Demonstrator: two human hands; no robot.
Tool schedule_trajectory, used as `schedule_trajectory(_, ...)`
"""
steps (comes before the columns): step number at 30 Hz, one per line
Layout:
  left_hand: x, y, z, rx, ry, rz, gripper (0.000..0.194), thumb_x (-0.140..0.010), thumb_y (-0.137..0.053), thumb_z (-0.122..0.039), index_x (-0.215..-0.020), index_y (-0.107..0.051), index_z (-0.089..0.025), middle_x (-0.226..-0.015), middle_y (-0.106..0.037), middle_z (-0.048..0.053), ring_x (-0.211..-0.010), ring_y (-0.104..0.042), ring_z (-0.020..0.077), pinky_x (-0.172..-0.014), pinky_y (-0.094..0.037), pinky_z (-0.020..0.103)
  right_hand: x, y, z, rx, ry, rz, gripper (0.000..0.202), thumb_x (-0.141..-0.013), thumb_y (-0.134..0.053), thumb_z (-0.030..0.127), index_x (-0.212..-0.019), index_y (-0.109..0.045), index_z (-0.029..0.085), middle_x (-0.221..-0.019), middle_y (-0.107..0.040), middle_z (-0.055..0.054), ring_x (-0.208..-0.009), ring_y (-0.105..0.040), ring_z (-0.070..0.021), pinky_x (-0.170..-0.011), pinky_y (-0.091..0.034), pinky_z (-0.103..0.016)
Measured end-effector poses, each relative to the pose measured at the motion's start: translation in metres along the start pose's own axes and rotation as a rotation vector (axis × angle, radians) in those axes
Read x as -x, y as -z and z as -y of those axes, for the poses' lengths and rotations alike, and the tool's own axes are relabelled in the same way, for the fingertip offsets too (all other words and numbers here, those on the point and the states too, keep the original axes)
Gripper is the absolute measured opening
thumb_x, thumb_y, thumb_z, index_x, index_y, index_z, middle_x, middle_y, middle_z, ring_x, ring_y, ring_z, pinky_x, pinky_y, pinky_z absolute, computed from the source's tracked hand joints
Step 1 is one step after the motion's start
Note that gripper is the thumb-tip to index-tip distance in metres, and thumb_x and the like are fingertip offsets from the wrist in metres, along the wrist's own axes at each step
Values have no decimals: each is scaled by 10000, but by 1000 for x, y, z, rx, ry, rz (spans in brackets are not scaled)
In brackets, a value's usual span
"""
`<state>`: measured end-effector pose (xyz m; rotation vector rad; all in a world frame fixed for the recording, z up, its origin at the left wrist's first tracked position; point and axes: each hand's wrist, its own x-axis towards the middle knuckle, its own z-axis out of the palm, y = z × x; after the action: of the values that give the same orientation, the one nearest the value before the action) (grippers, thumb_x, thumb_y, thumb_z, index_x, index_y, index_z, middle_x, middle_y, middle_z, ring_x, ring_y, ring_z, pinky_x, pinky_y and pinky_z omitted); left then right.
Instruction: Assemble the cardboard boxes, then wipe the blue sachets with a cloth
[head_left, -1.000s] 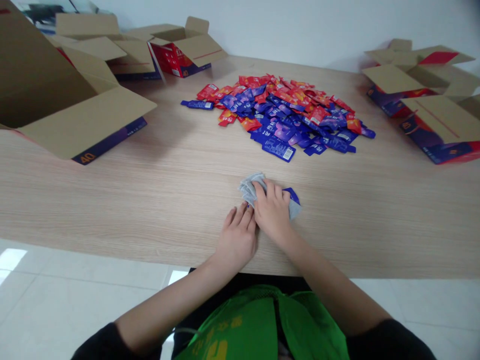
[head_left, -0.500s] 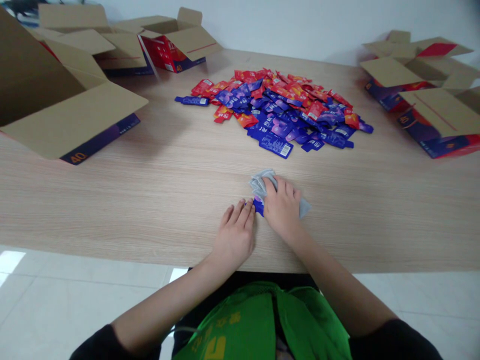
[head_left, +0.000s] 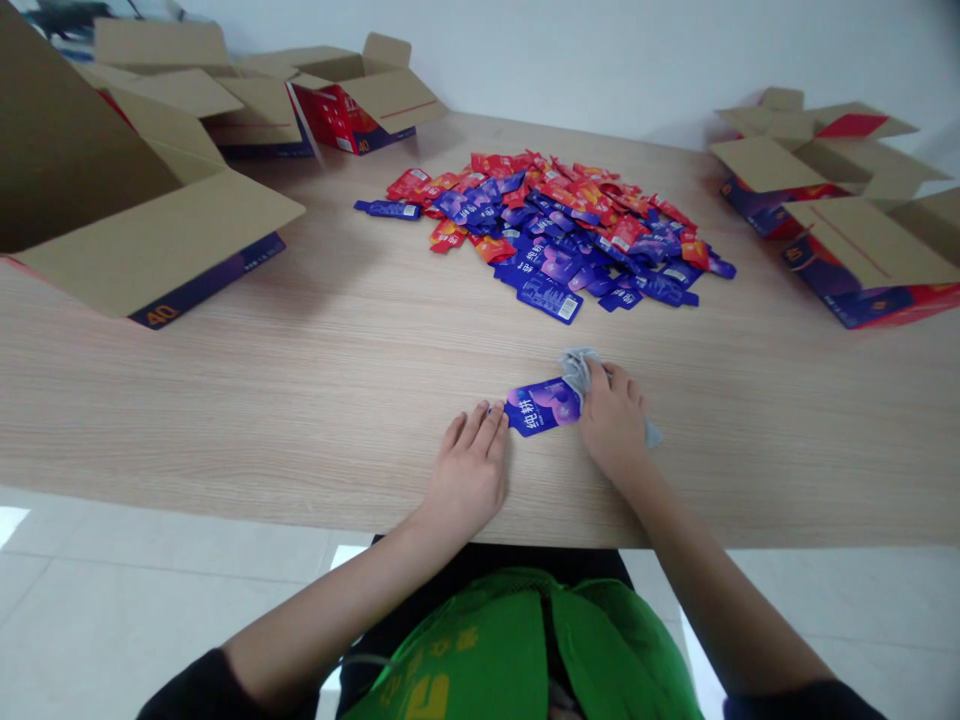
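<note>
A purple-blue packet lies flat on the wooden table, its narrow end under the fingertips of my left hand. That hand rests palm down, fingers stretched out. My right hand is wrapped over a crumpled grey cloth at the packet's right end; a corner of the cloth shows beyond the wrist. Farther back spreads a heap of red packets and blue packets, overlapping one another.
Open cardboard boxes stand at the left, the back left and the right. A white wall rises behind the table. The table's front edge runs just before my green vest.
My right hand has moved right with the cloth, uncovering most of the packet. My left hand has stayed on the packet's end. The whole view has shifted slightly.
</note>
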<state>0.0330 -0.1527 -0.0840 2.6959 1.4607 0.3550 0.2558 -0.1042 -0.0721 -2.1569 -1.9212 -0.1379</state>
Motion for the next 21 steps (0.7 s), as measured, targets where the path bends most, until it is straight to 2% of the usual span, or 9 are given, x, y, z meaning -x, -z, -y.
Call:
schedule_trajectory(3,0,0,0,-1,2,5,565,-903,-473,-150,-1448,-541,-20,-1552,-490,180,-1458,-443,345,-1173,-386,497,-7,7,-4,-161,18,-74,444,-961,-372,129,-1367,-549,102,-1292,-612,-199,-1141,-553,-318,-957,-440,-460)
schedule_trajectory(6,1,-1,0,4,2,-6,563,-903,-481,-146,-1447,-541,-15,-1555,-483,187,-1456,-443,353,-1164,-391,506,-10,16,13,-272,84,-130,439,-957,-365,128,-1354,-551,100,-1299,-602,-202,-1146,-548,-310,-988,-439,-464)
schedule_trajectory(11,-1,-3,-1,-2,-9,-58,520,-920,-475,-159,-1408,-583,-15,-1504,-544,198,-1419,-488,364,-1140,-420,511,-1,14,71,-268,220,18,475,-946,-425,124,-1405,-541,160,-1398,-576,-170,-1211,-517,-310,-981,-409,-456)
schedule_trajectory(14,-2,-3,-1,13,-10,-82,470,-927,-480,-170,-1339,-639,-8,-1407,-628,210,-1371,-538,368,-1124,-441,511,4,3,91,-183,279,100,455,-982,-454,190,-1428,-542,193,-1453,-551,-160,-1226,-507,-312,-975,-374,-458)
schedule_trajectory(17,-2,-3,-1,20,-15,-91,449,-929,-485,-177,-1313,-659,-21,-1370,-655,207,-1362,-547,361,-1125,-443,511,6,-4,90,-128,306,109,453,-1005,-454,243,-1450,-527,200,-1483,-533,-156,-1251,-495,-304,-993,-343,-457)
schedule_trajectory(21,0,-3,-1,4,-10,-80,491,-933,-457,-160,-1376,-610,-12,-1442,-606,194,-1394,-517,354,-1135,-431,509,6,-5,77,-73,279,79,462,-999,-459,245,-1454,-525,202,-1494,-526,-160,-1270,-483,-314,-990,-330,-461)
